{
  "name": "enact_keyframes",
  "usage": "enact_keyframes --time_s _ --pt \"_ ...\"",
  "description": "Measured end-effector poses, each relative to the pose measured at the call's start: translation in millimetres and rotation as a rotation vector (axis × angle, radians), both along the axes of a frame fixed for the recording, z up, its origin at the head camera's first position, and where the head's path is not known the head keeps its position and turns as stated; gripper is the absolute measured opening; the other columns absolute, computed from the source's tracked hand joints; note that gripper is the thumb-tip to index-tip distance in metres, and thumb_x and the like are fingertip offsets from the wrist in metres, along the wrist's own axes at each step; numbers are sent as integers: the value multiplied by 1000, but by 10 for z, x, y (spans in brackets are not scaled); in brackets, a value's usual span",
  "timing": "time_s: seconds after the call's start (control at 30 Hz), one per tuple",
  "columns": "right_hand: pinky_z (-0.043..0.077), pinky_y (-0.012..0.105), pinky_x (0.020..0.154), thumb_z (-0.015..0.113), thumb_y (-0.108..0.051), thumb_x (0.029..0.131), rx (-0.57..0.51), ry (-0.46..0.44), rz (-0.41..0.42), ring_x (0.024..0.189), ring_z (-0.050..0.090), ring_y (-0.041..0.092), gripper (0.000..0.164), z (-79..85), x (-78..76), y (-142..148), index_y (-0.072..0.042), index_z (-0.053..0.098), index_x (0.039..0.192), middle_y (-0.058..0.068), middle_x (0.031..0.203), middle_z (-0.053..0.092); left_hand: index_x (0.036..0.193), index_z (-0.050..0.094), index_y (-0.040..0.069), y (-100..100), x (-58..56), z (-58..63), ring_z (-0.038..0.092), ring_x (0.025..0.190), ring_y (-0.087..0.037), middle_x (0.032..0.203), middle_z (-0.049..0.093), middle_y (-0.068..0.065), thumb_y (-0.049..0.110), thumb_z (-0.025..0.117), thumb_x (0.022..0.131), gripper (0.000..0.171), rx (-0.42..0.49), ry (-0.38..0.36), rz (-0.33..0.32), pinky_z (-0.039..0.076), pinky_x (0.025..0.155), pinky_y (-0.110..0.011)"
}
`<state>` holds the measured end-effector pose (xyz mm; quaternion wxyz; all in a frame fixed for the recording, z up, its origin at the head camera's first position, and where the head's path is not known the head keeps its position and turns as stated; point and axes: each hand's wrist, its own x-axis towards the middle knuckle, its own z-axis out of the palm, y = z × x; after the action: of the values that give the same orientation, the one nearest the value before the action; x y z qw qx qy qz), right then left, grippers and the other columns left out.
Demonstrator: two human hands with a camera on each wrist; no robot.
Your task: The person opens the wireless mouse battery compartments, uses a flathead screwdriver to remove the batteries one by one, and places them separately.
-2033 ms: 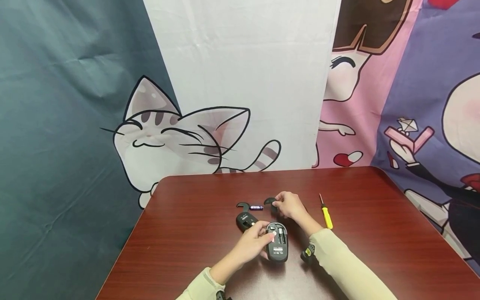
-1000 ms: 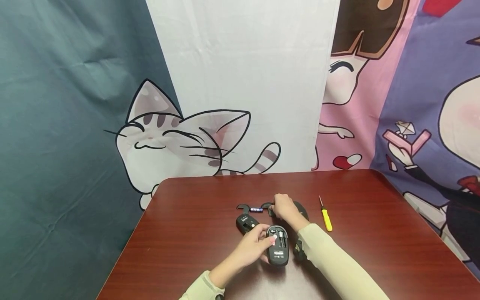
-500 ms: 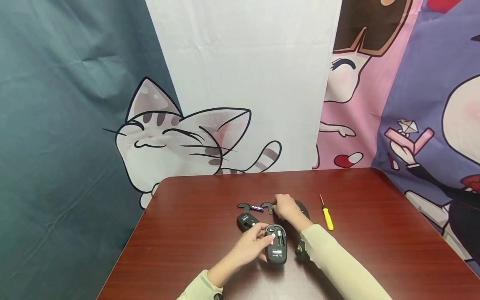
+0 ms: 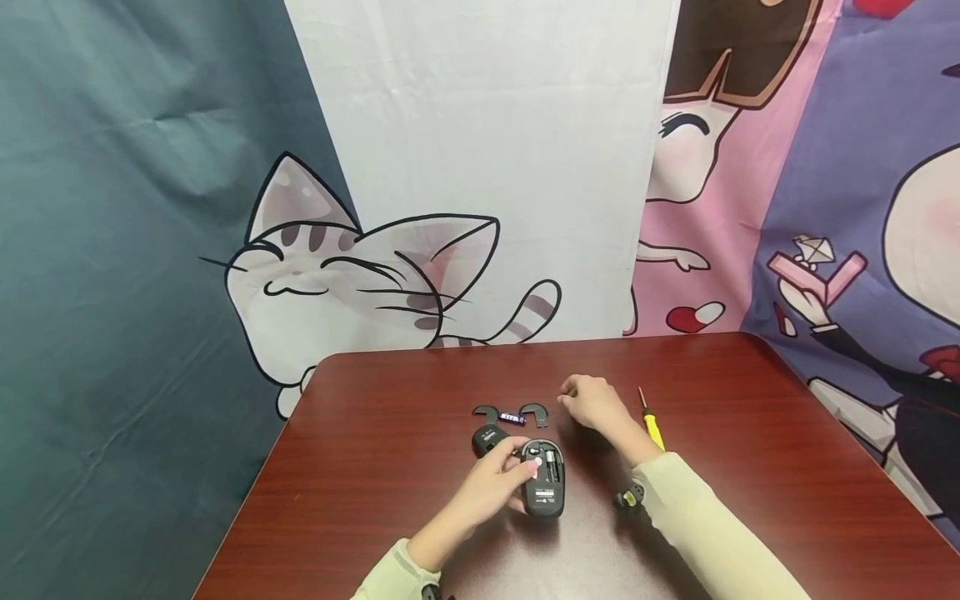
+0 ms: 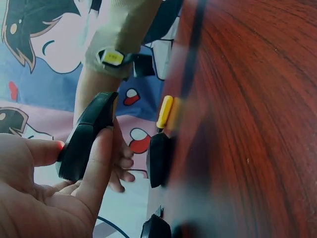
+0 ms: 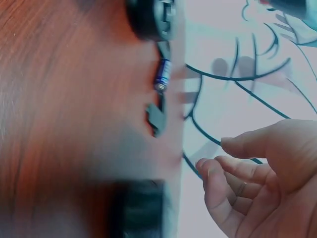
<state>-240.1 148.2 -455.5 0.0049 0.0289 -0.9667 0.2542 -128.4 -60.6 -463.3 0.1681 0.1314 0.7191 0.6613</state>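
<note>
Mouse (image 4: 545,490), first of three, underside upward: pinched in left grip (image 4: 483,487) above desk (image 4: 360,492). Beyond: second mouse (image 4: 487,438), two battery covers (image 4: 538,409), one battery (image 4: 512,418) between. Right grip (image 4: 592,402) loosely curled, holding nothing, near third mouse (image 5: 158,159); one yellow-handled screwdriver (image 4: 652,427) to its right.

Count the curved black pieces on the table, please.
2: the left curved piece and the right curved piece, at either end of the battery; the right hand could hide more.
</note>
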Motion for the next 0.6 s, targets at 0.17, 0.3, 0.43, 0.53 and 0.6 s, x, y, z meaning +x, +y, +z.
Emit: enact_keyframes --time_s 0.17,0.3,0.43,0.53,0.6 --pt "52 44 74 63 -29 87 -3 41 17 86 62 23 20 106 80 189 -14 66 100 2 91 68 126 49 9 -19 -27 19 68 71 -21 99 67 -13 24 58 92 38 1 1 15 58 55 -43" --pt "51 45 74 64 -30 86 -11 70 20 88 63 27 23 181 180 328 -13 65 103 4 92 69 127 48 9 -29 -42 24 67 71 -21 100 66 -14 26 58 93 39 7 5 30 57 59 -52" --pt "51 46 73 64 -29 86 -15 76 11 90 62 30 29 208 292 482 -11 64 108 9 95 68 127 48 12 -40 -54 46 68 71 -22 102 65 -13 29 58 92 40 24 -8 35 56 59 -54" --pt "51 48 75 65 -29 86 -11 69 -2 92 60 31 34 203 365 600 -9 62 112 11 98 67 127 48 15 -48 -60 58 68 71 -22 104 64 -13 29 58 92 38 33 -15 42 56 59 -53" --pt "50 49 76 65 -30 86 -9 64 -10 92 60 31 36 192 400 670 -8 61 114 12 99 66 127 48 15 -52 -61 67 68 70 -23 105 64 -13 27 57 93 37 39 -13 47 57 59 -53"
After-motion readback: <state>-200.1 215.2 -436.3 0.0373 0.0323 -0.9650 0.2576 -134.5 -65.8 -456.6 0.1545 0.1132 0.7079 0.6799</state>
